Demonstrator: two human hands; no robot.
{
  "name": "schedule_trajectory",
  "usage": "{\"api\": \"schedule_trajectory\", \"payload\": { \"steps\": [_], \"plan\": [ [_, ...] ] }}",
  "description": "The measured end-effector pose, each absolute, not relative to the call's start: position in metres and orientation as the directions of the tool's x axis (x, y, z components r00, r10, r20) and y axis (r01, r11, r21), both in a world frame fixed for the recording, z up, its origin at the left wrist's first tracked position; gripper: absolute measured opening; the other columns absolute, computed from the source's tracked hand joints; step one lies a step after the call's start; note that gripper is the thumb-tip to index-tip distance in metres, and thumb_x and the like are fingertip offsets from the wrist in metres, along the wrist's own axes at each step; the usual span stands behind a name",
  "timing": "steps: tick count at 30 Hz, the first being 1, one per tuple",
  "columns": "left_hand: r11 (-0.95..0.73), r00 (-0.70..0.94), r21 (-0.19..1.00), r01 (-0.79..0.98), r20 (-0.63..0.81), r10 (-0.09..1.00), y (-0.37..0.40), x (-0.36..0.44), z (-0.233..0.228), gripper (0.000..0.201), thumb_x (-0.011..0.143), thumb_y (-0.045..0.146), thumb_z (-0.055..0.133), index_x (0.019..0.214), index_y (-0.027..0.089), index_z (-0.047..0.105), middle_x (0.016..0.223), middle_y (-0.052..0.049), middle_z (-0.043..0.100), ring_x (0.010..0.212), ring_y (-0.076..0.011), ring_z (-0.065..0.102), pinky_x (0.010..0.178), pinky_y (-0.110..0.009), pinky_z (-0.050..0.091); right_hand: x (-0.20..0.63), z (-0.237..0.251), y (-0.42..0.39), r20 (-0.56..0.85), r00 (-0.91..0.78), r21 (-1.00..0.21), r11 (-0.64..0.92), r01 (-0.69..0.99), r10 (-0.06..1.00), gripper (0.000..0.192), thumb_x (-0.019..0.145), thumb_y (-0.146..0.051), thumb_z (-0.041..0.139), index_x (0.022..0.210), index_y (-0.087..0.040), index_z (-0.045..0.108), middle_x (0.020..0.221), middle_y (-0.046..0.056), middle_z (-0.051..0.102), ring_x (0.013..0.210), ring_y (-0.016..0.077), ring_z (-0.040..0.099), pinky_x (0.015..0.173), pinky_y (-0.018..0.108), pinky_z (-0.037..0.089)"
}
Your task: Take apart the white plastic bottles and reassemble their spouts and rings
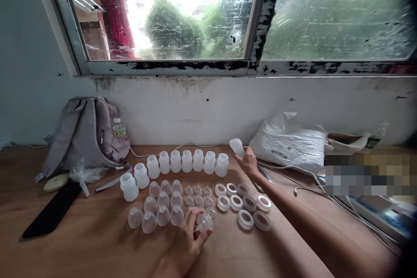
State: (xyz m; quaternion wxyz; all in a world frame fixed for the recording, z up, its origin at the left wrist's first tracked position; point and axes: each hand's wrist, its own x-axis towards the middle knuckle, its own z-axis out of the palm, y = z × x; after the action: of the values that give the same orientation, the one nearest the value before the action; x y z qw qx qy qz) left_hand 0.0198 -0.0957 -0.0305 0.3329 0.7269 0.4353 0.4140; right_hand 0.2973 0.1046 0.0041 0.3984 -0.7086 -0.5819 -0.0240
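Near the front of the table, my left hand has its fingers closed around a clear round bottle part. Whether it is a teat alone or a teat in a ring I cannot tell. Farther back, my right hand grips a translucent white baby bottle, tilted, at the right end of a curved row of similar upright bottles. Dome-shaped clear caps stand in rows left of my left hand. Small clear teats lie just beyond it, and several screw rings are to their right.
A grey backpack leans at the back left, with a plastic bag and a black flat object before it. A silvery plastic package sits at the back right, near white cables. The wall and window rise behind.
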Motion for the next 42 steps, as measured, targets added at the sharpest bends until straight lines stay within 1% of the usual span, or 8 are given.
{"api": "schedule_trajectory", "payload": {
  "steps": [3, 5, 8, 12, 16, 27, 36, 42],
  "plan": [
    [-0.354, 0.235, 0.886, 0.299, 0.291, 0.927, -0.097, 0.022, -0.029, 0.033, 0.078, 0.039, 0.051, 0.105, 0.020, 0.052, 0.106, -0.009, 0.054, 0.090, -0.0189, 0.054, 0.076, -0.029, 0.047, 0.287, 0.010, 0.057, 0.474, 0.400, -0.691, 0.051, 0.721, 0.784, 0.050, 0.077, -0.044, 0.046, 0.115, -0.014, 0.032, 0.097, 0.011, 0.058, 0.084, 0.0226, 0.058, 0.070, 0.034, 0.047],
    [-0.288, 0.196, 0.931, 0.224, 0.246, 0.949, -0.097, 0.024, -0.029, 0.035, 0.076, 0.041, 0.054, 0.103, 0.019, 0.054, 0.104, -0.008, 0.056, 0.085, -0.0176, 0.055, 0.074, -0.028, 0.047, 0.269, 0.008, 0.015, 0.362, 0.411, -0.919, 0.247, 0.307, 0.837, 0.054, 0.073, -0.043, 0.055, 0.116, -0.020, 0.032, 0.099, 0.008, 0.059, 0.088, 0.0222, 0.059, 0.071, 0.034, 0.048],
    [-0.161, 0.146, 0.986, 0.054, 0.151, 0.978, -0.098, 0.027, -0.029, 0.040, 0.074, 0.045, 0.056, 0.104, 0.018, 0.057, 0.102, -0.008, 0.058, 0.082, -0.0165, 0.056, 0.071, -0.026, 0.048, 0.234, 0.001, -0.047, 0.220, 0.219, -0.973, 0.229, -0.017, 0.951, 0.048, 0.071, -0.038, 0.062, 0.112, -0.024, 0.041, 0.094, 0.005, 0.063, 0.086, 0.0224, 0.060, 0.072, 0.034, 0.048],
    [-0.009, 0.100, 0.994, -0.106, 0.020, 0.995, -0.099, 0.028, -0.027, 0.049, 0.072, 0.049, 0.057, 0.108, 0.016, 0.058, 0.090, -0.007, 0.059, 0.067, -0.0120, 0.053, 0.059, -0.022, 0.044, 0.203, -0.011, -0.094, 0.115, 0.089, -0.976, 0.129, -0.173, 0.989, 0.030, 0.070, -0.038, 0.065, 0.095, -0.026, 0.054, 0.090, 0.003, 0.065, 0.086, 0.0233, 0.059, 0.073, 0.035, 0.048],
    [0.163, 0.174, 0.952, -0.259, -0.120, 0.977, -0.103, 0.030, -0.023, 0.050, 0.071, 0.044, 0.061, 0.111, 0.016, 0.055, 0.070, -0.001, 0.054, 0.061, -0.0087, 0.048, 0.060, -0.020, 0.041, 0.197, -0.014, -0.101, 0.082, 0.045, -0.959, 0.092, -0.266, 0.996, 0.027, 0.067, -0.032, 0.068, 0.090, -0.024, 0.057, 0.097, 0.004, 0.063, 0.094, 0.0236, 0.057, 0.080, 0.037, 0.046],
    [0.352, 0.255, 0.885, -0.304, -0.281, 0.925, -0.109, 0.034, -0.019, 0.038, 0.072, 0.046, 0.059, 0.096, 0.016, 0.054, 0.080, -0.002, 0.057, 0.061, -0.0079, 0.052, 0.059, -0.020, 0.042, 0.203, -0.014, -0.103, 0.001, -0.056, -0.951, -0.016, -0.309, 0.998, 0.028, 0.065, -0.032, 0.070, 0.090, -0.023, 0.061, 0.096, 0.005, 0.063, 0.092, 0.0246, 0.056, 0.080, 0.038, 0.045],
    [0.363, 0.251, 0.894, -0.263, -0.300, 0.920, -0.108, 0.033, -0.021, 0.034, 0.077, 0.049, 0.050, 0.079, 0.015, 0.051, 0.062, 0.001, 0.055, 0.051, -0.0061, 0.049, 0.048, -0.016, 0.035, 0.201, -0.011, -0.103, 0.011, -0.168, -0.952, -0.041, -0.302, 0.986, 0.030, 0.064, -0.033, 0.070, 0.090, -0.022, 0.061, 0.095, 0.006, 0.064, 0.091, 0.0247, 0.057, 0.080, 0.040, 0.046],
    [0.157, 0.155, 0.958, -0.241, -0.122, 0.980, -0.106, 0.031, -0.022, 0.028, 0.068, 0.034, 0.065, 0.085, 0.017, 0.051, 0.077, 0.000, 0.058, 0.069, -0.0098, 0.054, 0.064, -0.020, 0.042, 0.200, -0.009, -0.102, -0.007, -0.103, -0.944, -0.041, -0.329, 0.995, 0.027, 0.064, -0.031, 0.071, 0.087, -0.021, 0.061, 0.094, 0.005, 0.064, 0.090, 0.0239, 0.058, 0.080, 0.038, 0.046]
  ]
}}
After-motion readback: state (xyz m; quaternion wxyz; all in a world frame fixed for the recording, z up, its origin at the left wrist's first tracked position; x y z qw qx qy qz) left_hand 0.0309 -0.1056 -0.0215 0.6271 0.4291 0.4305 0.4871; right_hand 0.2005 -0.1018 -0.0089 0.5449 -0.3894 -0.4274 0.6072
